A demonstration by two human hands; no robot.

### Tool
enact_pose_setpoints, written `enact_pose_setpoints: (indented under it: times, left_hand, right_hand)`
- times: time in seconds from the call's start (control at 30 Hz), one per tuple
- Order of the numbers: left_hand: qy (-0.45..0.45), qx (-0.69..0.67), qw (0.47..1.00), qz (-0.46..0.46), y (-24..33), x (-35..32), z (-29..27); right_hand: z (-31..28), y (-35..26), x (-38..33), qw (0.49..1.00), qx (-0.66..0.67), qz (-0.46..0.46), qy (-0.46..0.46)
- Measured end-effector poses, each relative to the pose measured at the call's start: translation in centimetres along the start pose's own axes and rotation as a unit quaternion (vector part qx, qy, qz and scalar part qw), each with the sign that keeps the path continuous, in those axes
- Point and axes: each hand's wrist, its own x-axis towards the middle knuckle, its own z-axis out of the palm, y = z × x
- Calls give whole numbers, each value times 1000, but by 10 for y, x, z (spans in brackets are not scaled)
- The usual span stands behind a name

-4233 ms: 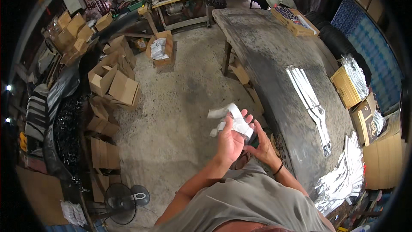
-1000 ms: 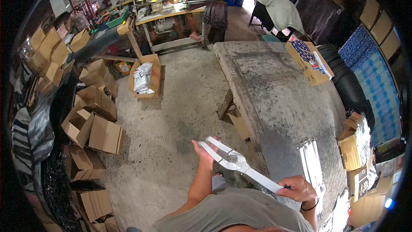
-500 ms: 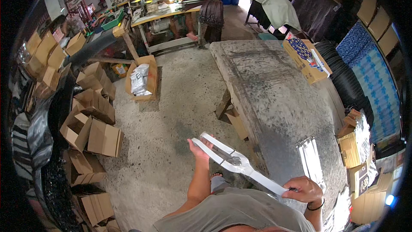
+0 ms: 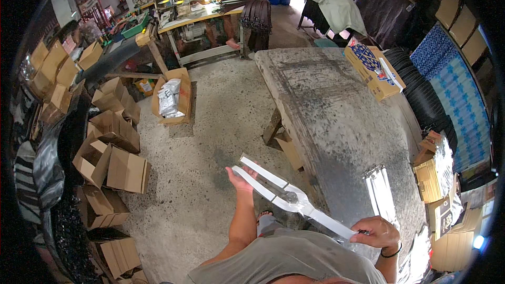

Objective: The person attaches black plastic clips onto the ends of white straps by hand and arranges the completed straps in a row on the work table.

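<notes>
A long, white Y-shaped strap (image 4: 286, 202) stretches diagonally in front of my waist, with dark slides on its two arms. Clear plastic shows around its join and its single tail. My right hand (image 4: 376, 232) is closed on the tail's end, near the table edge. At the forked end, my left hand (image 4: 241, 179) is palm up beneath the two arms, touching them. Its thumb stands apart and its fingers are stretched out, partly covered by the strap. The arms' tips extend beyond that hand.
A worn grey table (image 4: 326, 105) stands to my right, bearing white straps (image 4: 380, 192) and a carton (image 4: 374, 73). Open cardboard boxes (image 4: 126, 171) line the left. A box of silvery packets (image 4: 171, 100) sits on the floor. A person works at a sewing table (image 4: 202, 17) ahead.
The strap's two forked tips have spread apart and shifted slightly up and left. My left hand has moved slightly left; my right hand keeps hold of the tail and has shifted slightly right.
</notes>
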Motion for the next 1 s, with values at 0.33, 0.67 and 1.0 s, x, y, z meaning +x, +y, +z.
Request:
enact_pose_setpoints:
  times: [0.33,0.67,1.0]
  left_hand:
    - [10,24,999,30,17,-3,1]
    - [22,29,999,33,23,-4,0]
    - [27,22,999,17,24,-4,0]
  right_hand:
    - [-6,-1,-3,999,-16,46,-6]
    - [-10,4,-7,996,-32,66,-44]
    - [-10,10,-11,996,-37,68,-50]
